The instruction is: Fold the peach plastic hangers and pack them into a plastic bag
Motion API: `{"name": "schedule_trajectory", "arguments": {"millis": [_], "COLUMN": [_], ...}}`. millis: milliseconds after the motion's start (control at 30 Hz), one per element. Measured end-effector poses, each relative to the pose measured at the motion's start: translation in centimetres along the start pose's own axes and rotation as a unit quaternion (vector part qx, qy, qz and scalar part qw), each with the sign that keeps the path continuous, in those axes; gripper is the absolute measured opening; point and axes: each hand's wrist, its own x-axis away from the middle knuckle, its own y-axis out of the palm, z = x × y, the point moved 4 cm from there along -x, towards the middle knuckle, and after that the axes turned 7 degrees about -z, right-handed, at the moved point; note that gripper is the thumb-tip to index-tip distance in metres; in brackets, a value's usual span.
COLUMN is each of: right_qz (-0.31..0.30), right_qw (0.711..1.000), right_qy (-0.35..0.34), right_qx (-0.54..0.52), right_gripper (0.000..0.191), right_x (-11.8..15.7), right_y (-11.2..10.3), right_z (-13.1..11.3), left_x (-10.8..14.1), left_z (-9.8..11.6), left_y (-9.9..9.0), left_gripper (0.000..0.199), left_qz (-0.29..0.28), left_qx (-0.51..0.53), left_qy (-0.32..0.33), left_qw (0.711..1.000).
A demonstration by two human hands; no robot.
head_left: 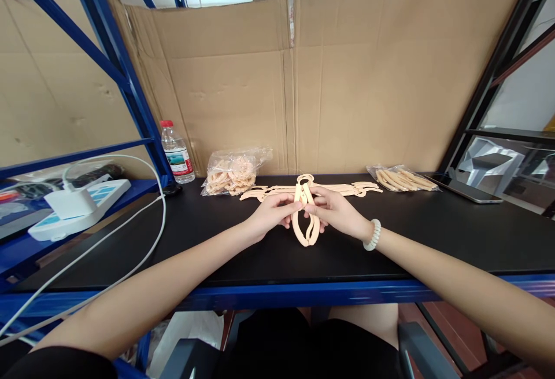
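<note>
Over the middle of the black table (243, 257) I hold a beige folding hanger (304, 195) with both hands. Its arms hang folded down, meeting in a narrow loop at the bottom. My left hand (274, 212) pinches its left side near the top. On the other side, the fingers of my right hand (336, 210) close around it, thumb facing me. Parts of the hanger are covered by my fingers. Just behind lie several more beige hangers (362, 188), spread out flat; my hands partly hide them.
A clear bag of beige plastic pieces (232, 173) and a red-capped water bottle (177, 156) stand at the back left. At the back right are a bag of long beige pieces (401, 178) and a flat device (468, 189). White cables (162, 217) hang at left from a power strip (78, 211).
</note>
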Motion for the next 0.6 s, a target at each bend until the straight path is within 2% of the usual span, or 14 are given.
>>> {"name": "schedule_trajectory", "arguments": {"millis": [67,133,233,300,400,467,600], "right_qz": [-0.028,-0.04,-0.02,-0.018,-0.035,-0.037,-0.025], "right_qw": [0.999,0.993,0.951,0.921,0.907,0.902,0.902], "right_qy": [0.009,0.002,-0.022,-0.013,0.004,0.005,0.013], "right_qx": [0.022,0.11,0.309,0.389,0.419,0.429,0.431], "right_gripper": [0.044,0.035,0.026,0.027,0.028,0.028,0.018], "right_x": [0.0,0.0,0.2,0.3,0.4,0.4,0.4], "right_y": [0.3,0.4,0.1,0.1,0.3,0.5,0.3], "right_z": [0.3,0.4,0.2,0.2,0.0,-0.3,-0.3], "left_x": [-0.1,-0.3,-0.5,-0.6,-0.7,-0.8,-0.7], "left_z": [-0.3,-0.6,-0.8,-0.6,-0.8,-1.0,-1.1], "left_y": [-0.1,-0.3,-0.7,-0.8,-0.8,-0.9,-1.1], "left_gripper": [0.028,0.024,0.022,0.027,0.033,0.032,0.029], "left_qz": [0.008,0.017,0.032,0.035,0.025,0.023,0.046], "left_qx": [-0.011,-0.033,-0.132,-0.24,-0.393,-0.444,-0.465], "left_qy": [-0.018,-0.036,-0.017,0.019,0.049,0.051,0.048], "left_qw": [1.0,0.999,0.991,0.97,0.918,0.894,0.883]}}
